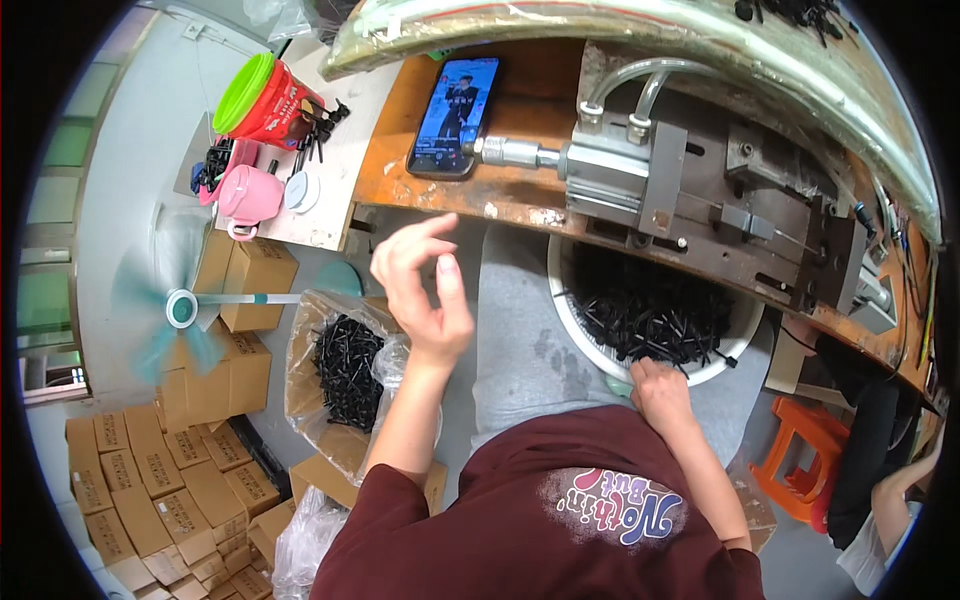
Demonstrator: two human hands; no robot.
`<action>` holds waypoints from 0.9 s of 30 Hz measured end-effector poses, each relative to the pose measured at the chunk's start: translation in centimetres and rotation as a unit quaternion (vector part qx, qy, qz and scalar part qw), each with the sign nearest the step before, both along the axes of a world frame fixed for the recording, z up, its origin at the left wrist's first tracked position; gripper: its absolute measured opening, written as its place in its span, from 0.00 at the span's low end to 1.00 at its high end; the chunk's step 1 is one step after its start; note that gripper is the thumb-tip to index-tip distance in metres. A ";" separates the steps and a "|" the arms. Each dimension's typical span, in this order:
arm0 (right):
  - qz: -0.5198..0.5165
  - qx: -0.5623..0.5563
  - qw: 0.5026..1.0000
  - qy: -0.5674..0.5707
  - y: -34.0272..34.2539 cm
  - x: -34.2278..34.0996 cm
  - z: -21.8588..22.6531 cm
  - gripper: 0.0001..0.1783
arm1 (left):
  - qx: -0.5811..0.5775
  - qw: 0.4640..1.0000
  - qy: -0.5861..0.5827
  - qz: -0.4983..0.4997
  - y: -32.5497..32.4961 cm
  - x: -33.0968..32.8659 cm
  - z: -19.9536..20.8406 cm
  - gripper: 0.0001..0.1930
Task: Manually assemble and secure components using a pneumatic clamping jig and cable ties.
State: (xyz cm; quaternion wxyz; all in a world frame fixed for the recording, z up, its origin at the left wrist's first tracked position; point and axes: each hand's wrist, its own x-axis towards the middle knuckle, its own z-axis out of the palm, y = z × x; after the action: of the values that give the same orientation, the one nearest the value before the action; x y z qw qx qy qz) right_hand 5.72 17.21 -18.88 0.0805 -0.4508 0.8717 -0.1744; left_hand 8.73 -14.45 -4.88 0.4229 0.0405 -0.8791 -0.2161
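Note:
My left hand (422, 290) is raised in front of the bench edge, its fingers loosely bent and apart with nothing in them. At the near rim of a white round basket (592, 352) on my lap, my right hand (662, 396) has its fingers closed. Whether it grips the rim or a small piece is hidden. A heap of thin black plastic parts (650, 315) fills the basket. Above it on the bench stands a metal clamping fixture (700, 200) with an air cylinder (607, 175).
A phone (455, 115) lies beside the cylinder's rod. Left of me are a lined carton of black parts (347, 372), a spinning fan (181, 308), stacked cartons (160, 480), a red bucket (270, 105) and a pink cup (250, 195). An orange stool (790, 455) and another person's arm (900, 500) are at right.

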 end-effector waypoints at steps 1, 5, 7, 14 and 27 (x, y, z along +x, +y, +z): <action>-0.004 -0.011 1.000 -0.008 0.2 0.1 0.3 0.04 | -0.006 1.000 -0.013 0.013 -0.8 -0.1 0.2 0.08; -0.032 -0.063 0.997 -0.044 0.8 0.2 2.4 0.06 | -0.008 0.999 -0.025 0.034 -4.1 -2.8 0.8 0.25; -0.048 -0.097 0.993 -0.056 1.1 0.4 3.6 0.07 | -0.015 0.999 -0.020 0.041 -5.4 -4.9 1.0 0.28; -0.015 -0.138 0.987 0.083 1.1 0.0 8.2 0.10 | -0.112 0.990 -0.077 0.036 -7.9 -7.8 1.3 0.33; -0.203 -0.416 0.839 0.284 1.5 -23.1 30.4 0.11 | -0.086 0.982 0.129 -0.108 -1.1 -11.4 13.9 0.04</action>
State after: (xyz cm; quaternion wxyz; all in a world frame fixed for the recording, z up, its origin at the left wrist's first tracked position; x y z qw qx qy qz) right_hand -17.43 18.72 11.56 -0.4032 -0.2843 0.7737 -0.3975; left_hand -2.66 -15.54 9.01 0.5086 -0.1189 -0.8318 -0.1876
